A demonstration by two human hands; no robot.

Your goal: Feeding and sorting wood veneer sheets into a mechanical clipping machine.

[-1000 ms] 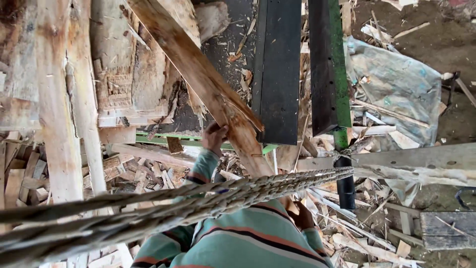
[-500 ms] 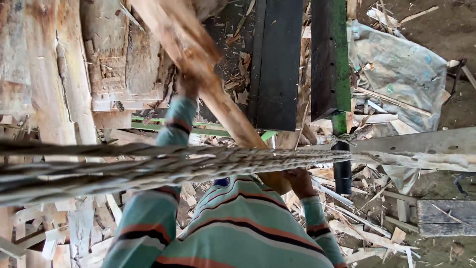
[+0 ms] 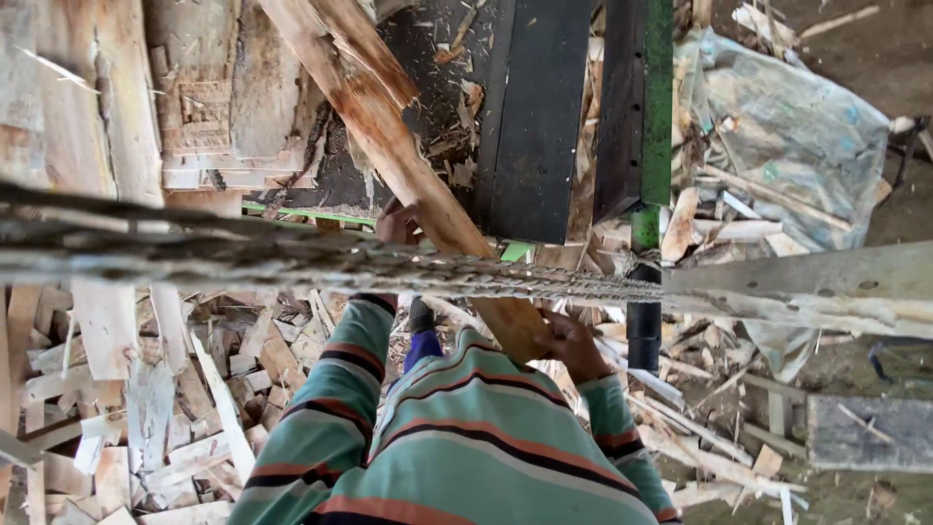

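Across the frame's middle, a long rough plank (image 3: 389,136) is running diagonally from top centre down toward the person, angled so both hands can share its weight. Right hand (image 3: 573,345) is wrapping closed around the plank's near end, below a blurred band (image 3: 321,258) crossing the view; looks like a saw band, cannot tell for sure. Left hand (image 3: 397,224) is pressing against the plank's left edge higher up, steadying it; fingers mostly hidden, grip probably closed but cannot tell fully. Plank is lying over a dark machine bed (image 3: 539,117) with a green rail (image 3: 658,97) beside it. Offcuts (image 3: 194,389) are littering the floor at left; a crumpled sack (image 3: 787,117) is lying at right. Striped sleeves are filling the bottom.
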